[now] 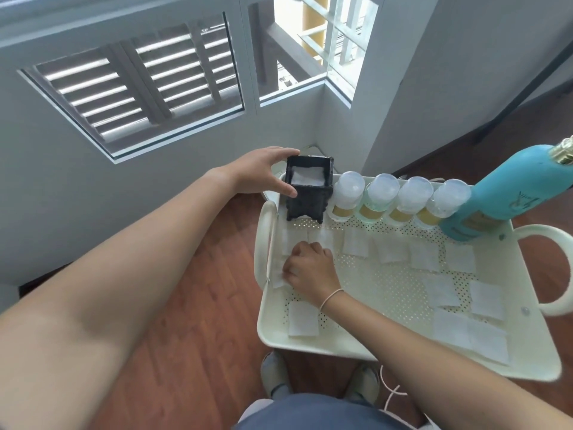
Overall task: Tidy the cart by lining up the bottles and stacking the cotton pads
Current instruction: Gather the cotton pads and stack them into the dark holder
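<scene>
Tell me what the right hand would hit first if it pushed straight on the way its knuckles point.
Probably the tray's left wall: the right hand, pinching a cotton pad, points left and slightly away, though depth is unclear.

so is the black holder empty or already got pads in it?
Not empty. The black holder is upright with its top open, and white pad material shows inside; how many, cannot tell.

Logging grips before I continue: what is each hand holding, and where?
Left hand grips the black holder by its upper left side. Right hand pinches a cotton pad at its edge.
</scene>
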Demonstrator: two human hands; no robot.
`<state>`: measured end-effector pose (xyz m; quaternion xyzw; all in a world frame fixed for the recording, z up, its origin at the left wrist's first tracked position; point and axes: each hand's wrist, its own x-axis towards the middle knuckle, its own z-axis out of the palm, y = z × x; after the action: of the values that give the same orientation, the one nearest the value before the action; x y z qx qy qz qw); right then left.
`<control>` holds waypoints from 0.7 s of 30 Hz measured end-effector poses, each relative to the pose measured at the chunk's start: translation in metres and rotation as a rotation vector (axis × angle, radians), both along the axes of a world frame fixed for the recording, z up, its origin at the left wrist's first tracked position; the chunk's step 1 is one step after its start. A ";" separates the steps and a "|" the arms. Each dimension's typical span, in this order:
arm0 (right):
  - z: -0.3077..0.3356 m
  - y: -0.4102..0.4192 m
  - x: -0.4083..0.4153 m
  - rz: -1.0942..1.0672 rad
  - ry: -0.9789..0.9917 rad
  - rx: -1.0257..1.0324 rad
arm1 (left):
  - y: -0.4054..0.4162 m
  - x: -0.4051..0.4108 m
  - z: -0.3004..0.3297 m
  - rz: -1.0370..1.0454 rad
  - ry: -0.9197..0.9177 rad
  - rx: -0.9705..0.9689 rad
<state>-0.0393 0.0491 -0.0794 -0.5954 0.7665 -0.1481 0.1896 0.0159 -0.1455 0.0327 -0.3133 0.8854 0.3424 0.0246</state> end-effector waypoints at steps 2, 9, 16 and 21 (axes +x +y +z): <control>0.007 0.002 -0.002 -0.101 -0.116 -0.060 | 0.000 0.000 0.000 -0.003 0.003 -0.002; 0.035 0.015 -0.019 -0.271 -0.348 -0.211 | 0.000 -0.001 0.001 -0.011 0.003 -0.027; 0.017 0.044 -0.027 -0.220 -0.140 -0.092 | -0.001 0.001 -0.001 -0.045 -0.053 -0.143; 0.003 0.049 -0.021 -0.134 0.017 -0.011 | 0.012 0.009 0.008 -0.035 0.007 -0.197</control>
<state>-0.0606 0.0979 -0.0762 -0.5451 0.8054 -0.1596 0.1695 0.0253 -0.1338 0.0408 -0.2974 0.9203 0.2541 -0.0034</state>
